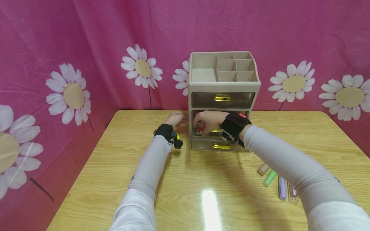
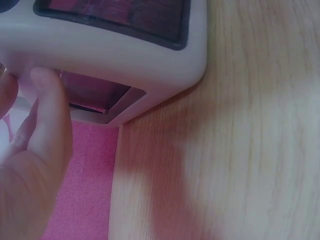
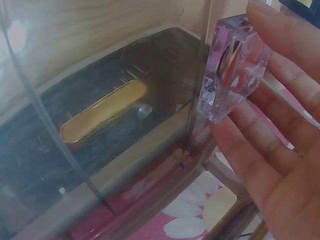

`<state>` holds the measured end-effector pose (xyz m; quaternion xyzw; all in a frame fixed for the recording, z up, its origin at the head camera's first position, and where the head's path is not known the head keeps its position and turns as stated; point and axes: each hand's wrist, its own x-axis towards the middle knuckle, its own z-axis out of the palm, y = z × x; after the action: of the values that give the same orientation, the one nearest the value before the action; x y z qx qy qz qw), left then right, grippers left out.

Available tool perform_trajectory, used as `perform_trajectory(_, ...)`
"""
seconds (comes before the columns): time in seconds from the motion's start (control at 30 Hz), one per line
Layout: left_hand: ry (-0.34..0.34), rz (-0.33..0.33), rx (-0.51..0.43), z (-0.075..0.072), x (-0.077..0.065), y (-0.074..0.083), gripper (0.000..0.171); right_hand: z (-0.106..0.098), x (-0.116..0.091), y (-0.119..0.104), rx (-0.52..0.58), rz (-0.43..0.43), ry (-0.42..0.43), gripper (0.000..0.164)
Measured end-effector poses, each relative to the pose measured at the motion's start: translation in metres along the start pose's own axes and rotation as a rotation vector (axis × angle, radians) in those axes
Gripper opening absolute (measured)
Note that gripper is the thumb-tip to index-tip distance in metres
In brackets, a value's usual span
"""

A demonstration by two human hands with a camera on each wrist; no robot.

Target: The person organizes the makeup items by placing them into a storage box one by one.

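A cream organizer [image 1: 224, 86] with dark see-through drawers and gold handles stands at the back of the table. My right hand [image 1: 210, 122] is at its middle drawer, which looks pulled out. In the right wrist view, that hand pinches a small clear plastic box [image 3: 232, 70] with something red inside, between thumb and fingertips. A drawer's gold handle [image 3: 104, 111] shows beside it through clear plastic. My left hand [image 1: 177, 119] is at the organizer's left side. Its fingers, nearly straight in the left wrist view, rest against the cream frame [image 2: 115, 50]; some fingertips are cut off there.
Open compartments [image 1: 235, 67] form the organizer's top. On the table at right lie a tan stick [image 1: 263, 168], a green stick [image 1: 270, 178], a purple stick [image 1: 282, 187] and a clear pack [image 1: 293, 194], partly under my right sleeve. A pink flowered curtain [image 1: 162, 29] hangs behind.
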<state>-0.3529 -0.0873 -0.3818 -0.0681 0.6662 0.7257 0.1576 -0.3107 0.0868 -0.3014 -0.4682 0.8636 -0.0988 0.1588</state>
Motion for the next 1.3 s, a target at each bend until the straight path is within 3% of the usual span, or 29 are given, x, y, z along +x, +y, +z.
perform_trajectory(0.23, 0.002, 0.003, 0.025, 0.0, 0.001, 0.0, 0.034, 0.001, 0.0, 0.001, -0.001, 0.012, -0.01, 0.039)
perform_trajectory(0.53, -0.003, 0.005, -0.01, 0.001, 0.001, 0.0, 0.035, -0.006, -0.006, -0.005, 0.001, 0.036, -0.051, 0.043)
perform_trajectory(0.97, -0.003, 0.019, 0.014, 0.004, -0.008, 0.005, 0.035, -0.038, -0.041, -0.018, -0.08, 0.076, -0.114, 0.056)
perform_trajectory(1.07, -0.02, 0.04, 0.022, -0.001, 0.001, -0.003, 0.034, -0.044, -0.055, -0.021, -0.067, 0.105, -0.115, 0.058)
perform_trajectory(1.13, -0.042, 0.057, 0.005, -0.008, 0.02, -0.013, 0.031, -0.047, -0.066, -0.022, -0.062, 0.11, -0.103, 0.058)
perform_trajectory(1.17, -0.06, 0.067, -0.005, -0.012, 0.031, -0.019, 0.03, -0.048, -0.071, -0.023, -0.06, 0.108, -0.093, 0.058)
perform_trajectory(1.3, -0.104, 0.087, -0.047, -0.031, 0.097, -0.051, 0.028, -0.049, -0.096, -0.024, -0.062, 0.09, -0.027, 0.058)
